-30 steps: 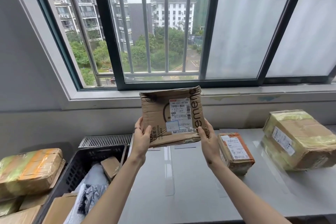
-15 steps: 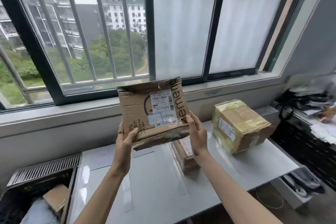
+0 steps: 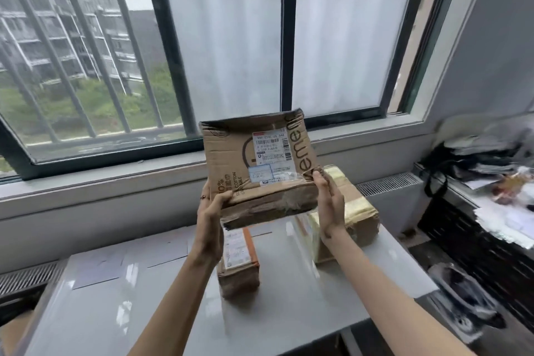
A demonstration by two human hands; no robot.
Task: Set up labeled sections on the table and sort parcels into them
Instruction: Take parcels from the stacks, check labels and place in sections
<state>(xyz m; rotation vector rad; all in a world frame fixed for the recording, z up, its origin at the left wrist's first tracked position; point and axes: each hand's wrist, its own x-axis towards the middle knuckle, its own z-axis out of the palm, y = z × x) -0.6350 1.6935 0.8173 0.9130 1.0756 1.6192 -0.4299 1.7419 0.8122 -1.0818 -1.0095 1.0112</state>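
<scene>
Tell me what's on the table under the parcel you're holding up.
Beneath the held parcel: a small orange-edged parcel and a yellow-taped box, its near face partly hidden by the right hand.

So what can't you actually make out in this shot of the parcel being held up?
All in the head view:
- Held parcel: label print too small to read; its back faces away.
- Left hand and right hand: fingers behind the parcel are hidden.
- Small parcel: far end hidden by the left wrist and held parcel.
- Yellow-taped box: partly behind the right hand.
- Paper labels on the table: blurred, unreadable.
</scene>
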